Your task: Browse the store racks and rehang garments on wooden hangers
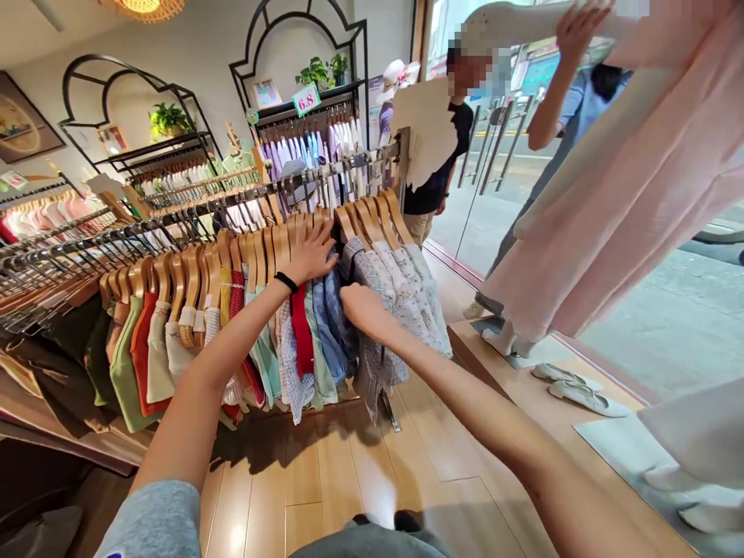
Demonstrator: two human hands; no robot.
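My left hand (314, 252) lies spread over the wooden hangers (280, 244) on the rack, fingers apart, with a black band round the wrist. To its right, my right hand (365, 308) is closed at the edge of a grey checked garment (367, 271); its fingertips are partly hidden. Blue denim shorts (332, 333) hang just left of that hand, beside a red garment (301, 333). Pale floral garments (421, 298) hang at the right end of the row, set a little apart from the rest.
The metal rail (232, 203) runs across at chest height. A person in dark clothes (459, 151) stands beyond its end. Right, a mannequin in a pink dress (616, 209) stands on a low wooden platform (494, 372) with pale shoes (584, 395). Another person (581, 101) is behind it.
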